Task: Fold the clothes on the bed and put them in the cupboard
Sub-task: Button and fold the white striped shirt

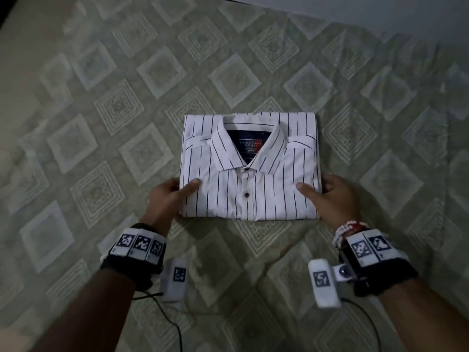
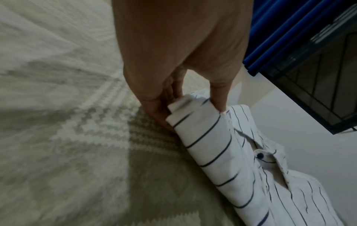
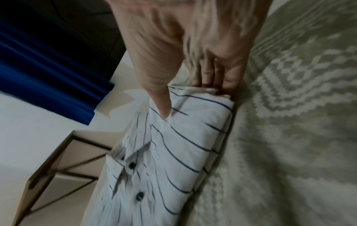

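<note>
The shirt (image 1: pixel 250 168) sits folded into a neat square in the middle of the bed (image 1: pixel 101 102), collar up, nearer the person's edge than the far one. The left hand (image 1: pixel 168 199) pinches its left edge, thumb on top, fingers (image 2: pixel 154 110) tucked beneath. The right hand (image 1: pixel 330 196) mirrors that on the right edge, thumb pressing the top layer, fingers (image 3: pixel 208 79) slid under the stack. So the shirt lies squarely between the two hands, both gripping it. This is light, soft cotton, several loose layers; I'd judge it will sag and spill open if lifted by one side. Holding both side edges low, fingers supporting underneath, looks the right way to carry it flat. No cupboard is clearly identifiable in these views.
</note>
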